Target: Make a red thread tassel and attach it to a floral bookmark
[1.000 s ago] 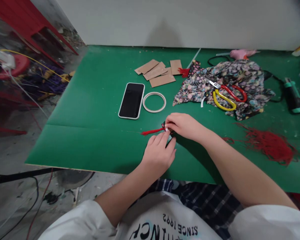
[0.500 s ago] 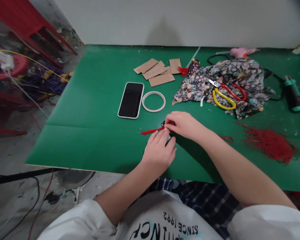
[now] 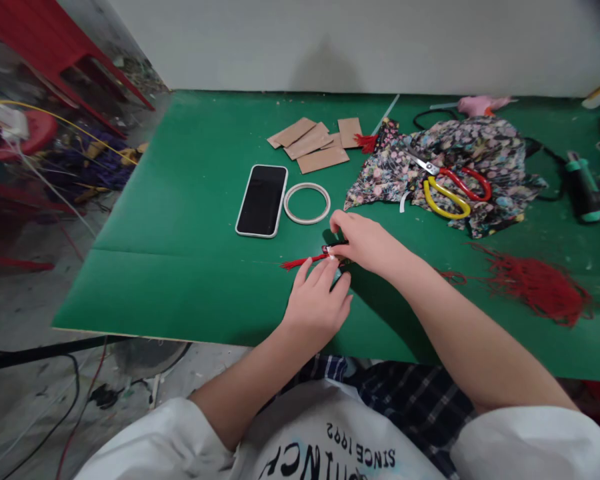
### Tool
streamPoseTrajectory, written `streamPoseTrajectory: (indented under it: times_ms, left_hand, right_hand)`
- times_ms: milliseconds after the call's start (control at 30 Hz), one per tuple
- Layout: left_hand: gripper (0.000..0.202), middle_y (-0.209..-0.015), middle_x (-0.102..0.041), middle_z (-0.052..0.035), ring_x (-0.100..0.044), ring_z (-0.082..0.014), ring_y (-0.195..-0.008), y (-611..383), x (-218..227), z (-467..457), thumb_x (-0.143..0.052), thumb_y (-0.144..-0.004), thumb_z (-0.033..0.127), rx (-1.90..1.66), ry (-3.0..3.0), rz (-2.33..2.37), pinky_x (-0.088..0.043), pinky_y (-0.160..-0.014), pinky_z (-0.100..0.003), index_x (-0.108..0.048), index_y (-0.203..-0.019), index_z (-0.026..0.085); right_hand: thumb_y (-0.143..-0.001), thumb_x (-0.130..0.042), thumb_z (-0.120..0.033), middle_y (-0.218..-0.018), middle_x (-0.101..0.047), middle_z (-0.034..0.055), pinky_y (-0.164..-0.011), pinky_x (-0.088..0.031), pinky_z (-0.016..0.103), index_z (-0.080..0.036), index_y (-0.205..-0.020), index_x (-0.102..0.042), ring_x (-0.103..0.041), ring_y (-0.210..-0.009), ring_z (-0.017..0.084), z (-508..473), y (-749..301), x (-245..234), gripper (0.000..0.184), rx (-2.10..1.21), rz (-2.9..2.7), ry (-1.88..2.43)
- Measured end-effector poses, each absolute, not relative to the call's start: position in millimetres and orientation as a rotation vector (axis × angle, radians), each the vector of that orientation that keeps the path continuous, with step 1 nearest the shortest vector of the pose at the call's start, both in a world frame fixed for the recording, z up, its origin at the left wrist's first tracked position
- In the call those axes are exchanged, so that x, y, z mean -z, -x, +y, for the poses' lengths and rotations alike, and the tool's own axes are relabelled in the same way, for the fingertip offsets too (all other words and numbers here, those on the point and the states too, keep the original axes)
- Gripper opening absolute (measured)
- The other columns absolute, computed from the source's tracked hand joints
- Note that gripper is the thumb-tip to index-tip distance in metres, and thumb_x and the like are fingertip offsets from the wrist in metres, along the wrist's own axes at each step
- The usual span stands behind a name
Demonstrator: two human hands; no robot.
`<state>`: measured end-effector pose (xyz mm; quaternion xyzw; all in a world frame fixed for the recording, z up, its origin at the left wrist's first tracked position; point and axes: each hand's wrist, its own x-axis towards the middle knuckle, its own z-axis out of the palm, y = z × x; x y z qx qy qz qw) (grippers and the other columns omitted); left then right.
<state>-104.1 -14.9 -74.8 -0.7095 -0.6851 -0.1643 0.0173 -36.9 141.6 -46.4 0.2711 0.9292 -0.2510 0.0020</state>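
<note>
Red tassel (image 3: 291, 265) near the bench's (image 3: 170, 300) front edge, left hand (image 3: 317, 300) at it, can't tell whether that grip's clamped. Right hand (image 3: 369, 245) just beside, grip apart.

Clock from left hand (image 3: 314, 300) and right hand (image 3: 365, 243). Free lane: bare green flat tabletop (image 3: 170, 207), 8 to 9, with low red thread tassel (image 3: 297, 263) at 9. Blocked: white-edged black rectangular phone (image 3: 261, 200) at 10; pale round flat ring (image 3: 307, 221), 11; crumpled black floral fabric (image 3: 495, 147) under red-and-yellow-handled metal scissors (image 3: 434, 170), 2; tangled red thread heap (image 3: 545, 287), 3. Narrow gap ring-to-fabric, 12, brown rectangular cardboard pieces (image 3: 323, 160) beyond.
</note>
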Motion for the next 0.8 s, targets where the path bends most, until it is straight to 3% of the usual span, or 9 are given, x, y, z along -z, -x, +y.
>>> streamPoseTrajectory:
  times_ms: [133,233,467,667,800]
  left_hand:
    - [0.029,-0.123,-0.057,-0.0155,-0.053,-0.0257,-0.115,104.2,75.3,-15.7,-0.046,-0.088,0.029,0.523,2.205,-2.132,-0.032,-0.103,-0.052,-0.059,-0.11,0.016]
    - [0.03,-0.123,-0.057,-0.0155,-0.053,-0.0258,-0.116,104.7,75.6,-16.2,-0.046,-0.088,0.029,0.522,2.211,-2.131,-0.033,-0.103,-0.052,-0.059,-0.111,0.016]
    - [0.031,-0.121,-0.057,-0.017,-0.053,-0.0268,-0.116,103.8,75.2,-15.6,-0.046,-0.088,0.028,0.526,2.218,-2.136,-0.027,-0.106,-0.057,-0.058,-0.113,0.015]
    - [0.034,-0.122,-0.057,-0.018,-0.051,-0.027,-0.119,109.2,73.0,-17.1,-0.048,-0.087,0.027,0.514,2.301,-2.105,-0.034,-0.105,-0.051,-0.057,-0.116,0.011]
    - [0.032,-0.115,-0.064,-0.0107,-0.053,-0.0233,-0.117,137.7,61.9,-14.2,-0.044,-0.091,0.028,0.549,2.448,-2.012,-0.037,-0.105,-0.046,-0.059,-0.112,0.011]
  right_hand:
    - [-0.079,-0.056,-0.018,-0.079,-0.054,0.001,-0.062,-0.033,0.023,-0.019,-0.082,-0.056,-0.048,-0.068,0.012,145.3,32.1,42.6,0.004,0.884,2.987,-0.845]
    - [-0.083,-0.052,-0.019,-0.084,-0.056,0.002,-0.066,-0.035,0.023,-0.019,-0.082,-0.062,-0.053,-0.075,0.012,142.8,26.7,37.1,0.01,0.892,3.084,-0.792]
    - [-0.085,-0.051,-0.023,-0.088,-0.061,0.0011,-0.058,-0.033,0.024,-0.02,-0.081,-0.07,-0.056,-0.073,0.011,133.7,25.6,51.5,0.02,0.644,3.048,-0.678]
    - [-0.088,-0.048,-0.028,-0.09,-0.062,0.0009,-0.054,-0.03,0.026,-0.022,-0.083,-0.071,-0.056,-0.071,0.01,125.7,21.7,58.6,0.025,0.501,3.048,-0.792]
    - [-0.087,-0.049,-0.028,-0.088,-0.062,-0.0013,-0.054,-0.029,0.025,-0.024,-0.081,-0.07,-0.055,-0.068,0.009,122.8,19.7,58.9,0.023,0.525,3.027,-0.843]
